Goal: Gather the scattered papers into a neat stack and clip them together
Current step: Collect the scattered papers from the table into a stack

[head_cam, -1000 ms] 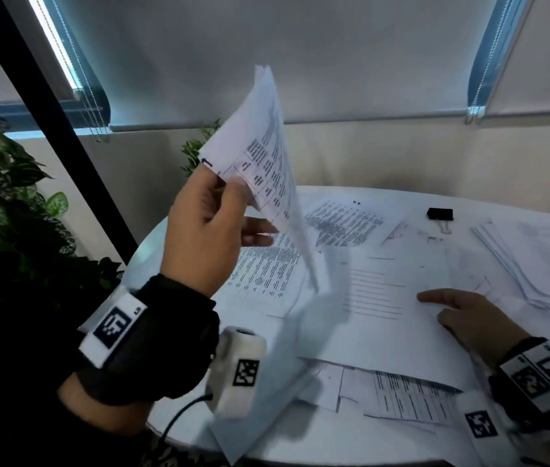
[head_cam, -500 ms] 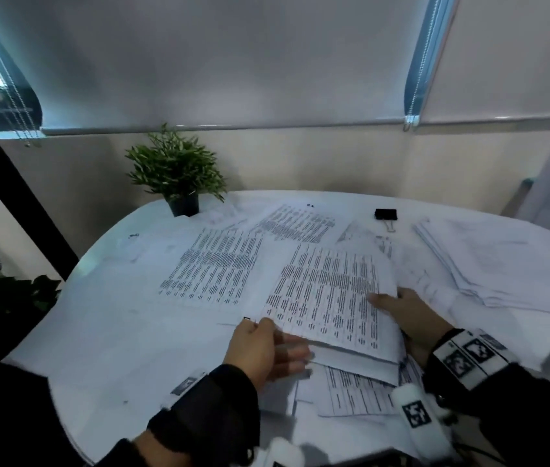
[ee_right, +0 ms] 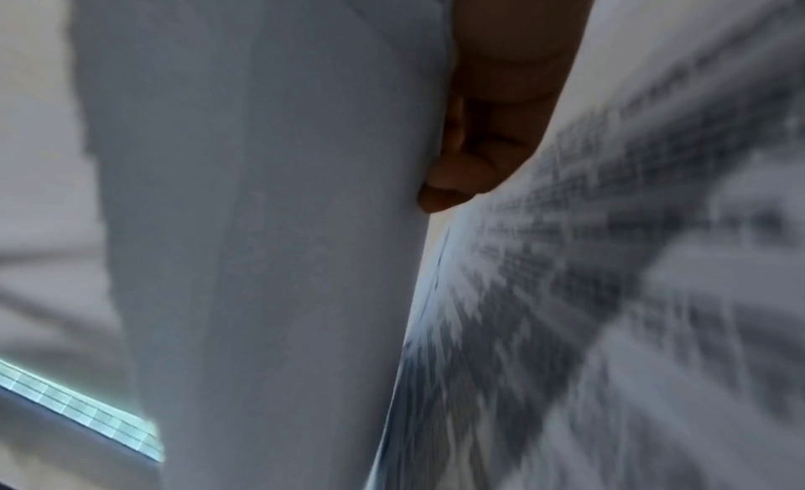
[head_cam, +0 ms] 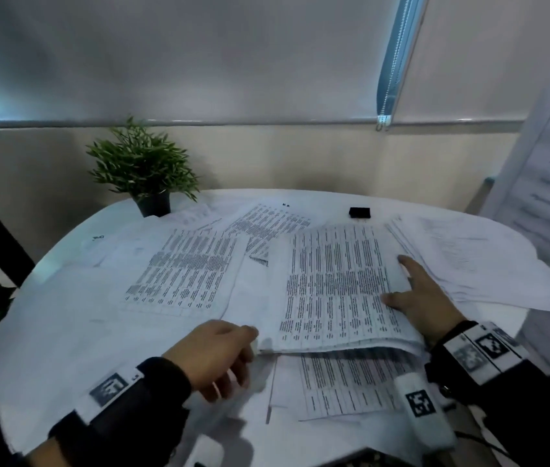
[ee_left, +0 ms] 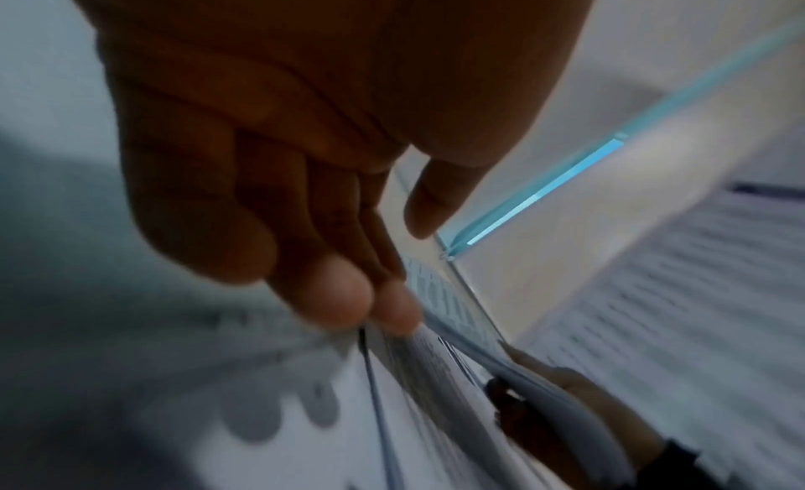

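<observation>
A thin stack of printed papers [head_cam: 337, 288] lies at the middle of the round white table [head_cam: 48, 332]. My right hand [head_cam: 411, 291] grips its right edge, thumb on top and forefinger stretched along the side; the left wrist view shows the other fingers under the sheets [ee_left: 562, 387]. My left hand [head_cam: 233, 355] is at the stack's near left corner, fingertips [ee_left: 392, 311] touching the paper edge, thumb apart. Loose printed sheets lie to the left [head_cam: 186, 274], behind [head_cam: 273, 224] and under the near edge [head_cam: 347, 382]. A black binder clip [head_cam: 359, 212] sits at the far side.
A second loose pile of white papers [head_cam: 479, 264] spreads over the table's right side. A small potted plant [head_cam: 145, 173] stands at the far left edge. The wall and window blinds rise close behind the table. The right wrist view is blurred paper.
My left hand brought the raised sheets down onto the stack and let go of them. My right hand went from lying flat on the papers to holding the stack's right edge.
</observation>
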{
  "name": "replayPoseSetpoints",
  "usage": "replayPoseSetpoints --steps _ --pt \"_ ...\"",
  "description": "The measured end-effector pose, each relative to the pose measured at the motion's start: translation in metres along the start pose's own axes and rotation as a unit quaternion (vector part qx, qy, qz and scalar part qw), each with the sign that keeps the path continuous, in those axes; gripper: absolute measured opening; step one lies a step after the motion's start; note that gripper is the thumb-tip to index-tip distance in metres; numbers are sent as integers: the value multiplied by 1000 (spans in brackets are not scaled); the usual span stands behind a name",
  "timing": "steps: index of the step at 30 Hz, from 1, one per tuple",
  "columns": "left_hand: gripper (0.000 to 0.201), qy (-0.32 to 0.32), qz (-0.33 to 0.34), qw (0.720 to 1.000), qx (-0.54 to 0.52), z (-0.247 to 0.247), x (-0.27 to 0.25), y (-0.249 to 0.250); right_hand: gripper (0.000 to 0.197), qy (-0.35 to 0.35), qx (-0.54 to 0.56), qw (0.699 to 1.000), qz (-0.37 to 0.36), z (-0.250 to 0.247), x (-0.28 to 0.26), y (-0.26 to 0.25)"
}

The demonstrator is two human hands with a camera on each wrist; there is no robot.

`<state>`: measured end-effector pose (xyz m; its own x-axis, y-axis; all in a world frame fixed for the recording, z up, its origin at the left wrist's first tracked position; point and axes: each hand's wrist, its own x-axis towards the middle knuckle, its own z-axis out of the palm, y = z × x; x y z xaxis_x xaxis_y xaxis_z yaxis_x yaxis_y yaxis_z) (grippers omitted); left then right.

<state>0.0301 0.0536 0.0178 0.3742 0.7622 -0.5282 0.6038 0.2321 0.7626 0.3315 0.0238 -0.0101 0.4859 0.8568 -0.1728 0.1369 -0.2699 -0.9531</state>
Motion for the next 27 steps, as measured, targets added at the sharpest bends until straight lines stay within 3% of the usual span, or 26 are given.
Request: replayPoseSetpoints --steps 2,4,7,9,11,18,24,27 --pt "30 68 87 989 96 -8 8 8 72 23 -36 999 -29 -24 4 -16" --pt "23 150 158 951 219 -14 18 21 71 66 -60 995 -53 -53 14 -35" --pt "16 201 179 904 333 -18 36 36 65 149 -112 982 -43 -111 45 -55" --pt "16 188 169 897 363 -17 47 40 50 195 -177 964 -24 -151 70 -56" --pt "17 173 165 895 376 -13 54 39 41 195 -242 950 -8 -186 92 -50" --pt "9 153 167 883 410 -4 66 37 55 168 -370 913 45 -228 130 -14" --pt "15 109 146 891 416 -5 75 32 69 79 -575 814 17 -224 156 19" --pt "26 82 134 894 420 -2 75 28 54 71 -626 773 73 -217 159 33"
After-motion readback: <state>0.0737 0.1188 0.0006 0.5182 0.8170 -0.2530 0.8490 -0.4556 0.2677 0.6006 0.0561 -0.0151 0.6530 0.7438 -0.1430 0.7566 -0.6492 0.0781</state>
